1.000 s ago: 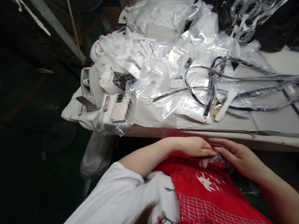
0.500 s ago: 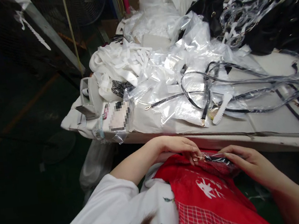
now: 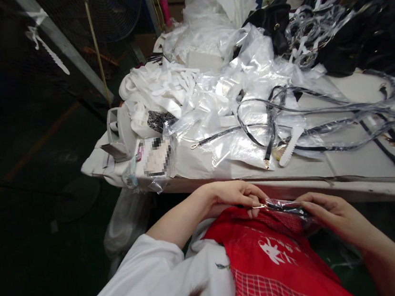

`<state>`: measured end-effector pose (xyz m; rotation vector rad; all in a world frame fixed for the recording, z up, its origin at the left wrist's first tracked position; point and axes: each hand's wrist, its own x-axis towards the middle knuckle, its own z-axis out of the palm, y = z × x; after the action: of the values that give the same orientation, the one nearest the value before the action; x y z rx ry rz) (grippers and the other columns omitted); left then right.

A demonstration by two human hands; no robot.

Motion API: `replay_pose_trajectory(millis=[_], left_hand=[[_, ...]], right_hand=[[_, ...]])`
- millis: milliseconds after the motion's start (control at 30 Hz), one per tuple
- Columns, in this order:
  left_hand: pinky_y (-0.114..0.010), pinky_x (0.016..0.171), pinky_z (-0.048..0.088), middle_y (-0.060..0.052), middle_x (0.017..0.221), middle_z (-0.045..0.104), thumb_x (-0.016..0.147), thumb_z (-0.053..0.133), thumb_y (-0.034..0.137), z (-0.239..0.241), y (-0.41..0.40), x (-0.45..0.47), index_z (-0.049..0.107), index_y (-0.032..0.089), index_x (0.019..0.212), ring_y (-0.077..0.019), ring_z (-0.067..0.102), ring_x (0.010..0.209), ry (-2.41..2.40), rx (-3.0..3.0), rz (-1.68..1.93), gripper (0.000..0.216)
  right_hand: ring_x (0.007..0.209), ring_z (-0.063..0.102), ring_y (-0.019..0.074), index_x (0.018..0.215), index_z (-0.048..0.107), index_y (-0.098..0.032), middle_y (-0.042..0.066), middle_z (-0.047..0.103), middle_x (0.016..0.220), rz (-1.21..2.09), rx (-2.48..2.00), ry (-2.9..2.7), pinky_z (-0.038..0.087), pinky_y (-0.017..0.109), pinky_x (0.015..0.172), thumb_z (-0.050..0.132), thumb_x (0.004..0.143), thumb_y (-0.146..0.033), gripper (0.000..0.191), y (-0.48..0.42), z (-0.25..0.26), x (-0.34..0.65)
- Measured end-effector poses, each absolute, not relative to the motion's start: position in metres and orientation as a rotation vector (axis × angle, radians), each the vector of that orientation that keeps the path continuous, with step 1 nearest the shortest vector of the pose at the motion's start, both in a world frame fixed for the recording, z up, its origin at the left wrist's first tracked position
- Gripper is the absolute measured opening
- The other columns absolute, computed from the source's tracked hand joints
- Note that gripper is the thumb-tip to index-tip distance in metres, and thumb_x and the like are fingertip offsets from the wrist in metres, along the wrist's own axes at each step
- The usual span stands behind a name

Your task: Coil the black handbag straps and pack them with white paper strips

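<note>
My left hand (image 3: 245, 197) pinches the gold metal clasp at one end of a black bag strap (image 3: 284, 207). Clear plastic film covers the strap's dark band. My right hand (image 3: 329, 208) grips the wrapped strap a short way along, its thumb and fingers pressed together. The piece between the hands is held level in front of the red apron (image 3: 264, 250), just below the table edge. Beyond them on the table lie more black straps in clear film (image 3: 324, 127), with gold hooks, and a white toothed plastic strip (image 3: 291, 146).
Clear plastic bags (image 3: 210, 103) and a heap of white strips (image 3: 161, 87) cover the table's middle and left. A tape dispenser (image 3: 119, 136) stands near the left corner. Black bags (image 3: 367, 36) and coiled wrapped straps (image 3: 315, 25) are piled at back right.
The clasp in my left hand has turned and now sticks out sideways between the fingers. Both hands keep hold of the strap and have shifted only slightly.
</note>
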<state>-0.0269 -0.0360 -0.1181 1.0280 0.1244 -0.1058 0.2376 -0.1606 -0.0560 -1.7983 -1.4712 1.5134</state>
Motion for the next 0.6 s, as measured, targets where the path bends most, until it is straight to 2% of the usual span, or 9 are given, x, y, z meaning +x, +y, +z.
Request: replay_pose_trajectory(millis=[167, 233, 300, 367, 433, 500, 567, 600], left_hand=[[-0.033, 0.076, 0.051, -0.005, 0.082, 0.069, 0.071, 0.077, 0.049, -0.112, -0.033, -0.032, 0.053, 0.015, 0.121, -0.0191, 0.068, 0.076, 0.08, 0.956, -0.166, 0.065], [-0.033, 0.077, 0.051, -0.006, 0.086, 0.069, 0.074, 0.071, 0.055, -0.108, -0.037, -0.025, 0.057, 0.016, 0.113, -0.0202, 0.068, 0.081, 0.066, 0.939, -0.209, 0.057], [-0.03, 0.07, 0.051, -0.006, 0.078, 0.066, 0.077, 0.064, 0.063, -0.103, -0.043, -0.017, 0.063, 0.014, 0.098, -0.019, 0.066, 0.074, 0.073, 0.94, -0.281, 0.053], [-0.023, 0.054, 0.045, -0.001, 0.06, 0.054, 0.079, 0.061, 0.063, -0.096, -0.049, -0.011, 0.065, 0.012, 0.084, -0.0124, 0.056, 0.056, 0.072, 0.938, -0.325, 0.051], [-0.017, 0.043, 0.033, 0.005, 0.051, 0.037, 0.082, 0.063, 0.055, -0.084, -0.051, -0.009, 0.063, 0.012, 0.077, -0.006, 0.038, 0.042, 0.073, 0.869, -0.261, 0.043], [-0.016, 0.04, 0.028, 0.008, 0.048, 0.028, 0.083, 0.065, 0.048, -0.068, -0.043, -0.009, 0.061, 0.012, 0.077, -0.0041, 0.027, 0.038, 0.091, 0.704, -0.048, 0.036], [-0.016, 0.047, 0.038, 0.007, 0.051, 0.034, 0.081, 0.069, 0.042, -0.051, -0.029, -0.007, 0.063, 0.013, 0.085, -0.0047, 0.036, 0.042, 0.125, 0.528, 0.304, 0.031], [-0.018, 0.057, 0.045, 0.005, 0.056, 0.042, 0.081, 0.069, 0.04, -0.043, -0.021, -0.004, 0.064, 0.014, 0.092, -0.006, 0.045, 0.049, 0.15, 0.482, 0.501, 0.03]], right_hand=[[0.063, 0.054, 0.0152, 0.09, 0.068, -0.017, 0.004, 0.062, 0.076, 1.598, -1.785, -1.342, 0.047, 0.023, 0.055, 0.059, 0.083, -0.058, 0.042, -0.163, -0.056, 0.235], [0.061, 0.054, 0.0145, 0.089, 0.068, -0.017, 0.003, 0.062, 0.073, 1.606, -1.769, -1.357, 0.046, 0.022, 0.054, 0.059, 0.083, -0.057, 0.041, -0.161, -0.055, 0.234], [0.062, 0.055, 0.0148, 0.088, 0.068, -0.017, 0.004, 0.064, 0.074, 1.59, -1.761, -1.423, 0.047, 0.022, 0.055, 0.057, 0.085, -0.055, 0.04, -0.158, -0.054, 0.235], [0.07, 0.061, 0.0188, 0.093, 0.069, -0.017, 0.007, 0.068, 0.082, 1.548, -1.724, -1.498, 0.051, 0.025, 0.063, 0.057, 0.085, -0.054, 0.04, -0.153, -0.055, 0.24], [0.091, 0.064, 0.0264, 0.108, 0.067, -0.018, 0.01, 0.069, 0.103, 1.466, -1.661, -1.574, 0.054, 0.033, 0.08, 0.064, 0.079, -0.054, 0.047, -0.149, -0.061, 0.243], [0.113, 0.057, 0.0325, 0.124, 0.06, -0.018, 0.013, 0.063, 0.124, 1.367, -1.661, -1.669, 0.046, 0.04, 0.099, 0.069, 0.073, -0.054, 0.063, -0.149, -0.072, 0.239], [0.12, 0.053, 0.0327, 0.126, 0.06, -0.019, 0.012, 0.061, 0.129, 1.354, -1.722, -1.769, 0.039, 0.043, 0.107, 0.063, 0.079, -0.056, 0.06, -0.153, -0.082, 0.223], [0.118, 0.055, 0.0313, 0.12, 0.064, -0.019, 0.011, 0.063, 0.125, 1.39, -1.74, -1.807, 0.039, 0.042, 0.107, 0.056, 0.084, -0.056, 0.053, -0.157, -0.087, 0.213]])
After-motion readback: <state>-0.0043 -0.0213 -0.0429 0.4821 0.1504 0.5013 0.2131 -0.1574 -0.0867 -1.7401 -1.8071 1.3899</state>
